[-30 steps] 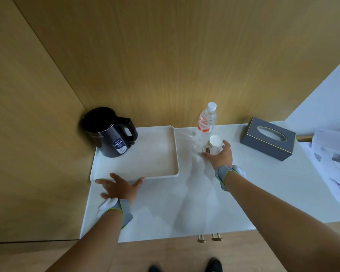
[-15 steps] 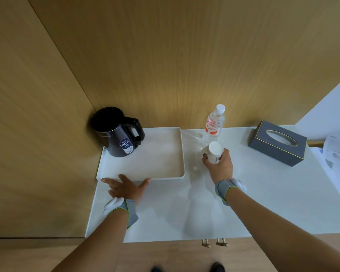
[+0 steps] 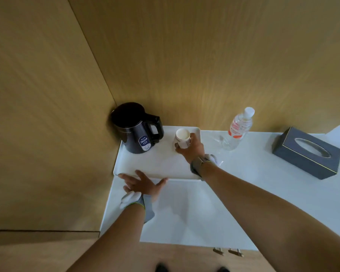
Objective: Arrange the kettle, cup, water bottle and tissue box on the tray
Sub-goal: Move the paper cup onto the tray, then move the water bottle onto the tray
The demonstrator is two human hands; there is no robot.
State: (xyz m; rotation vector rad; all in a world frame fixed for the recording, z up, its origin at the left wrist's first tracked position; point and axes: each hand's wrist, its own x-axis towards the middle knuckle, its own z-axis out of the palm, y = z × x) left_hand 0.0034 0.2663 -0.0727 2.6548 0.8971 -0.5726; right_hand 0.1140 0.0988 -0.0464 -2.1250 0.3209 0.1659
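Observation:
A white tray [image 3: 161, 165] lies at the back left of the white table. The black kettle [image 3: 136, 128] stands on its far left corner, handle to the right. My right hand [image 3: 191, 148] is shut on a white paper cup [image 3: 183, 138], held upright over the tray's far right part; whether the cup touches the tray I cannot tell. My left hand [image 3: 143, 185] rests flat, fingers spread, against the tray's near edge. The clear water bottle [image 3: 238, 128] stands on the table right of the tray. The dark grey tissue box [image 3: 306, 153] lies further right.
Wood-panelled walls close the table's back and left sides. The white table [image 3: 234, 203] ends at a near edge with wooden floor below. A white surface shows at the far right edge of the view.
My right hand has carried the cup leftward from the table beside the bottle to over the tray's right part. My left hand stays at the tray's near edge.

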